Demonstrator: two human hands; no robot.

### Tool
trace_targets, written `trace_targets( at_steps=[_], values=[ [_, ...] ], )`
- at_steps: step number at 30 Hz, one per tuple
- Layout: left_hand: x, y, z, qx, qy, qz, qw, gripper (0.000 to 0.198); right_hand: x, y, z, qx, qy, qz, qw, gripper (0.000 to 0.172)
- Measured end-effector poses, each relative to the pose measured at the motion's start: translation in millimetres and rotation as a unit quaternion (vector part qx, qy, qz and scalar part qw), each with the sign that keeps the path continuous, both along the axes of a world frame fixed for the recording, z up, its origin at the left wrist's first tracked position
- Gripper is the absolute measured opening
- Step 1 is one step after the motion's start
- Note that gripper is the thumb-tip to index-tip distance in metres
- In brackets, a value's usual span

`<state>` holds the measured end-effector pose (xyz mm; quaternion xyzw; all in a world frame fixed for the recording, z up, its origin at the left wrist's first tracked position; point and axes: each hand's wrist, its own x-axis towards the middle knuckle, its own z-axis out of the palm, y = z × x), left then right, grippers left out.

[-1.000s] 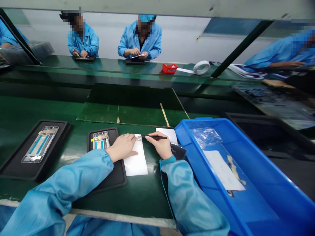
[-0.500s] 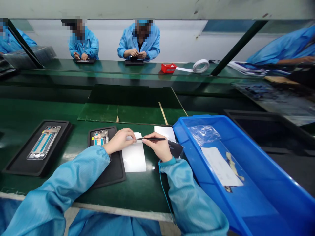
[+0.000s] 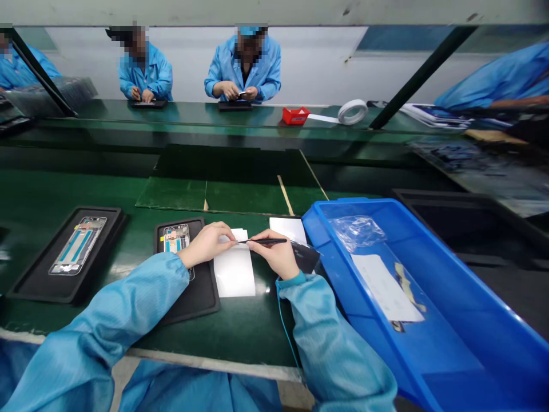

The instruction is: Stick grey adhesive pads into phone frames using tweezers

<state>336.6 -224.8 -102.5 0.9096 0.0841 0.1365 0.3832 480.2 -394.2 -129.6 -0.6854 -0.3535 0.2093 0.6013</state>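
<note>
Dark tweezers [image 3: 272, 241] are held in my right hand [image 3: 278, 258], with their tip pointing left. My left hand [image 3: 209, 245] is closed in a pinch right at that tip; what sits between its fingers is too small to make out. Both hands are over a white sheet of paper [image 3: 234, 273] on the green bench. Under my left wrist lies a black foam tray [image 3: 195, 300] with a phone frame [image 3: 175, 240] in it, partly covered by my hand. A cord runs down from my right wrist.
A second black tray [image 3: 30, 286] with a phone frame [image 3: 79, 246] lies at left. To the right stands a blue bin [image 3: 343, 274] holding a plastic bag and paper. Dark flat pieces [image 3: 305, 258] lie beside it. Across the bench, people in blue work near a red box [image 3: 295, 116].
My hands stay almost in the same place, pinching at the tweezers' tip. The view has tilted slightly. Across the bench, a person's hands have shifted and a small flat object shows in them.
</note>
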Motion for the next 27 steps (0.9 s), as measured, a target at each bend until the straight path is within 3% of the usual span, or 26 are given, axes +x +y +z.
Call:
trace_targets(
  at_steps=[3,6,8,11,14,19,24,27],
  values=[
    [-7.2,11.6,0.8,-0.025,0.007,0.023,0.999,0.017,0.8,-1.2,-0.1,-0.002,0.002,-0.017,1.0,0.032],
    [-31.6,37.3,3.8,-0.027,0.015,0.092,0.995,0.025,3.3,-2.3,-0.5,-0.005,-0.001,-0.031,1.0,0.032],
    [-57.0,59.5,4.0,0.029,0.02,0.165,0.986,0.024,5.6,-2.4,-1.8,-0.008,-0.004,-0.035,0.999,0.032],
    [-96.6,89.6,-3.2,0.168,0.068,0.284,0.941,0.026,8.5,-1.1,-5.0,-0.015,-0.009,-0.033,0.999,0.031],
    [-120.9,103.4,-18.8,0.208,0.124,0.308,0.92,0.031,9.5,1.0,-7.0,-0.022,-0.018,-0.029,0.999,0.03],
    [-117.6,84.7,-37.0,0.193,0.121,0.293,0.929,0.029,2.1,6.9,1.0,-0.017,0.002,-0.04,0.999,0.031],
    [-103.9,55.2,-36.3,0.209,0.113,0.237,0.942,0.029,-32.2,21.6,22.9,-0.032,0.037,-0.001,0.999,0.03],
    [-105.6,45.2,-34.6,0.205,0.068,0.238,0.947,0.035,-61.3,35.1,31.1,-0.047,0.057,0.029,0.997,0.031]
  ],
)
